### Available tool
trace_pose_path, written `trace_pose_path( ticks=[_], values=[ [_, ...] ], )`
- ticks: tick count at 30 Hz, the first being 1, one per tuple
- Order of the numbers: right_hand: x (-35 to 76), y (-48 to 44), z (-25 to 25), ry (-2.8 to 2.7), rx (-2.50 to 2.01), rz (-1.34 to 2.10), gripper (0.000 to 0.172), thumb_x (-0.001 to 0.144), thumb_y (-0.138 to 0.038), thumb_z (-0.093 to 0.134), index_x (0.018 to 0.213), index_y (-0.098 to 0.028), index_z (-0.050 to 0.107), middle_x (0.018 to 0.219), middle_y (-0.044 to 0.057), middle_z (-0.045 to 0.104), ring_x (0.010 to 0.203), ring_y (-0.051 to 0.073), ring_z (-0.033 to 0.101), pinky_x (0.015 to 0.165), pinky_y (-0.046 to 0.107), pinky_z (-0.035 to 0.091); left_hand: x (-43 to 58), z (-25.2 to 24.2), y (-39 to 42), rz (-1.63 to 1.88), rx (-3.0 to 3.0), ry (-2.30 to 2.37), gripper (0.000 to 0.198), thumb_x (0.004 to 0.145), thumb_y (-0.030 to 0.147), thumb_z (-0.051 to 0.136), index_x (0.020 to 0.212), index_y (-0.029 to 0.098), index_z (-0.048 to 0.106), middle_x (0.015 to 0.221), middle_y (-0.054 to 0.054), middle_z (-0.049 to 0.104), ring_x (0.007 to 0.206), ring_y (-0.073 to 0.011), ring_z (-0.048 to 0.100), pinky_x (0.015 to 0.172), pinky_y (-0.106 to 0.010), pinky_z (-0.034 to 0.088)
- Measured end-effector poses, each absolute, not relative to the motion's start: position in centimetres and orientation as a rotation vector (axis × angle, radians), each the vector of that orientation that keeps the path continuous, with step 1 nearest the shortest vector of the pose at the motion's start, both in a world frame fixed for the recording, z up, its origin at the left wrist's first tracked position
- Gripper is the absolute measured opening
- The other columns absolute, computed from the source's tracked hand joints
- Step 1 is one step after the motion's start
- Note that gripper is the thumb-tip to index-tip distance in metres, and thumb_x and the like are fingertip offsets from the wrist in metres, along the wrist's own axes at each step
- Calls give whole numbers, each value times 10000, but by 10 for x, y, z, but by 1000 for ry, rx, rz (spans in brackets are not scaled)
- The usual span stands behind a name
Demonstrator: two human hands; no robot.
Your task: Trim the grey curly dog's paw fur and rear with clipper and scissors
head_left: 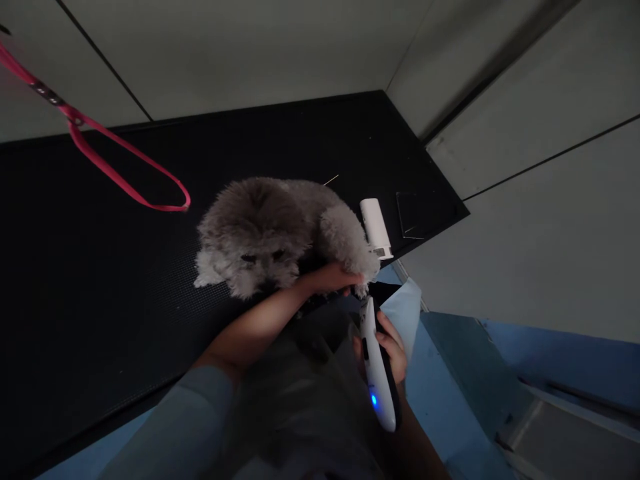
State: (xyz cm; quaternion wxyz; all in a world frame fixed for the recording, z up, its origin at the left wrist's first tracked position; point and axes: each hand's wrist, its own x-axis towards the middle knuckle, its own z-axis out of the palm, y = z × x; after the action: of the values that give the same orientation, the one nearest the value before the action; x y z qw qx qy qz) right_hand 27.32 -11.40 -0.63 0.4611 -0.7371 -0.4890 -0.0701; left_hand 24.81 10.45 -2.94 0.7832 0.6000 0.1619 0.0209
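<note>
A small grey curly-haired dog [265, 220] lies on a black table, its head to the left and its rear to the right. My left hand [337, 277] is closed around the dog's leg near the paw, at the table's front edge. In my right hand [393, 347] is a white and black hair clipper [376, 363] with a blue light lit on its body. Its head end points up toward the held paw, close beneath it; whether it touches the fur, I cannot tell.
A pink loop leash [130, 183] hangs at the upper left. Behind the dog's rear, a white cylindrical object [376, 228] lies on the black grooming table [100, 280]. Pale walls [250, 53] stand behind the table, and a blue floor [440, 400] shows at right.
</note>
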Motion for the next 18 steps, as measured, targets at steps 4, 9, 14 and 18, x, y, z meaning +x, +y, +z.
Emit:
trace_pose_path(
  ticks=[4,9,14,18],
  values=[
    [275,-117,-8,-1241,-1831,-162,451,672,-116,775,1045,-288,591,1326,78,626,1078,314,691,814,466,640,248,-28,105,29,1327,374,239,765,367,588,663,152,582,488,32,530,425,-84,479,459,-215,365],
    [278,-114,-15,-1222,-1866,-226,443,669,-135,779,1044,-279,590,1301,83,638,1057,303,699,791,443,644,248,-24,105,26,1343,371,236,770,352,581,639,155,569,464,36,518,435,-83,483,484,-214,375],
    [283,-111,-12,-1207,-1793,-81,508,688,-112,757,1120,-291,558,1312,75,620,1134,282,659,884,446,604,245,-23,108,31,1371,328,246,793,316,567,607,155,569,460,27,519,469,-97,484,527,-235,388],
    [299,-105,11,-1184,-1738,165,452,726,-149,731,1114,-287,544,1278,83,636,1170,286,634,945,479,557,244,-23,110,25,1392,310,276,819,267,564,562,165,549,458,20,513,492,-106,491,565,-246,403]
  ],
)
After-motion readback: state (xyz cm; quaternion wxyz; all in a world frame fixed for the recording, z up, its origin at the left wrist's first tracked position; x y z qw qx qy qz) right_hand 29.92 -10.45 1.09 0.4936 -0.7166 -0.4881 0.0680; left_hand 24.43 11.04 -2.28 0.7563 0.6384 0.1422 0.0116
